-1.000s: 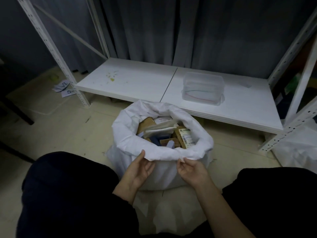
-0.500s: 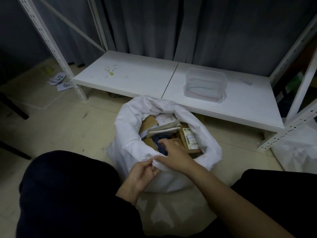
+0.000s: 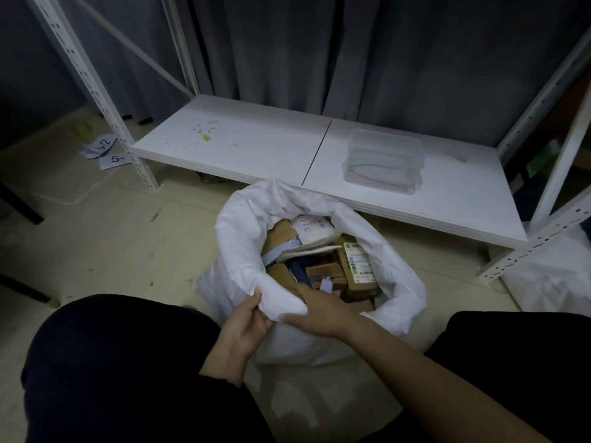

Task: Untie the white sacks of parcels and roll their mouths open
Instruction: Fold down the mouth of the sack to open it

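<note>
A white woven-plastic sack (image 3: 238,251) stands on the pale floor (image 3: 105,251) between the person's 2 dark-trousered knees, just in front of the low white shelf board (image 3: 256,148) of a white metal rack. Its mouth is untied and wide open, with the rim rolled outward into a thick cuff all the way round. Inside lie brown cardboard parcels (image 3: 323,273), a white poly mailer (image 3: 311,228) toward the far side, and a brown box with a barcode label (image 3: 359,266) on the right. The left hand (image 3: 243,327) pinches the near fold of the cuff between thumb and fingers from the left. The right hand (image 3: 316,311) reaches across the same fold with its back up and its fingers curled over the rim into the mouth, gripping the cuff; its fingertips are hidden. The 2 hands nearly touch. On the shelf board rests a clear plastic lidded container (image 3: 383,161). White paper slips with handwritten numbers (image 3: 107,150) lie on the floor by the rack's left upright. A second white sack (image 3: 550,282) sits at the right edge, partly out of view. Dark grey curtains (image 3: 351,52) hang behind the rack.
</note>
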